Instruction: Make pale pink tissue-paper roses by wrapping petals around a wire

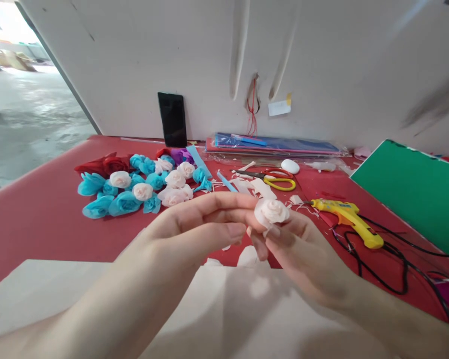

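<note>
A small pale pink paper rose (271,212) is held up above the red table (41,219) between both hands. My left hand (198,224) comes in from the lower left, its fingertips touching the rose's left side and base. My right hand (303,249) comes in from the lower right and pinches the rose from beneath with thumb and fingers. Below the hands lies a light beige sheet (217,309) with loose pale petal pieces (249,257) on it.
A pile of blue, pink, red and purple paper roses (142,182) lies at the left. Red-and-yellow scissors (277,179), a yellow glue gun (349,219) with black cable, a green board (415,189), stacked paper sheets (273,144) and a black phone (172,119) leaning on the wall are also there.
</note>
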Available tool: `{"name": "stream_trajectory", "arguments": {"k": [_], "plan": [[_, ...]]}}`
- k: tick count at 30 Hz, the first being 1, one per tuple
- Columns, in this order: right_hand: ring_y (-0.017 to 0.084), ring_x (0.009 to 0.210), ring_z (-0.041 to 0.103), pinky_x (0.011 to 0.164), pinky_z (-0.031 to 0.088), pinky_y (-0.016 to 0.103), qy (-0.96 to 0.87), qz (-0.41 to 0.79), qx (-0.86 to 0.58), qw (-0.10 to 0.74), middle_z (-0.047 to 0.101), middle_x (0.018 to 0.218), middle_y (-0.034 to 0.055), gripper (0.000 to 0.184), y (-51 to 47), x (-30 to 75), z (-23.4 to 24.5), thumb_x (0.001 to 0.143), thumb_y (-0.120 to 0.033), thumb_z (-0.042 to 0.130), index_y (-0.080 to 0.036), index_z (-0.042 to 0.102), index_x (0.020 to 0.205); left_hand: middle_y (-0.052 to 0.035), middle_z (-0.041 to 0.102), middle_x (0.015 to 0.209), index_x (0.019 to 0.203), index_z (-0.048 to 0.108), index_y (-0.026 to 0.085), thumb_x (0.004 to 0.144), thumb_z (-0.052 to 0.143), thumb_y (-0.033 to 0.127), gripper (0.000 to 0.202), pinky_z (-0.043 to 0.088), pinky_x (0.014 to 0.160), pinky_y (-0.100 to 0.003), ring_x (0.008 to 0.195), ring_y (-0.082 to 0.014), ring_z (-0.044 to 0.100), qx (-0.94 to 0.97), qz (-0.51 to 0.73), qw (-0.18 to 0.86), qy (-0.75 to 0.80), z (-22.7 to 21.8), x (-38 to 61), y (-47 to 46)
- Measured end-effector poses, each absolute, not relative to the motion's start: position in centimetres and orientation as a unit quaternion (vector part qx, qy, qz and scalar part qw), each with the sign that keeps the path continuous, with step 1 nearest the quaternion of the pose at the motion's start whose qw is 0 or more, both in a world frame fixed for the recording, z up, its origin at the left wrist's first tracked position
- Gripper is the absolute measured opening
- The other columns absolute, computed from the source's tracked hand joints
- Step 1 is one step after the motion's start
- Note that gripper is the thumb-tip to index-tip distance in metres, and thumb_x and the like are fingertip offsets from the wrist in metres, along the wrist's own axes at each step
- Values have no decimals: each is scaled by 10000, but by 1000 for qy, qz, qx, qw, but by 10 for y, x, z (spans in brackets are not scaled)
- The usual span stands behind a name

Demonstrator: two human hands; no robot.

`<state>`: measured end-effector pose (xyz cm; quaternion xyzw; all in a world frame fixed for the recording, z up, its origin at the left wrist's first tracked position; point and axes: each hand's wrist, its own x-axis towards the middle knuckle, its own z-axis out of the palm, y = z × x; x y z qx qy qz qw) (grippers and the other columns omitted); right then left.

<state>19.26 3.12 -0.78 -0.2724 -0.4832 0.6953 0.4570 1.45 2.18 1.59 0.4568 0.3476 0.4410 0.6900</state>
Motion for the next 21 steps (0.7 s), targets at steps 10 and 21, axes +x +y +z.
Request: {"name": "stream_trajectory", "arguments": {"k": [10,21], "plan": [[85,727,675,625,511,160,-573,579,-352,461,730,737,-34,60,18,193,0,886,-285,660,-235,691,875,76,703,770,892,754,333,825,716,236,124,505,665,-165,697,-109,605,476,415,709,315,22,18,29],[104,733,704,696,559,174,-656,394,-390,512,721,784,4,66,14,191,0,885,-214,643,-208,708,891,71,714,862,869,723,306,842,695,345,55,469,769,-241,887,-163,617,439,373,711,403,19,14,21]]}}
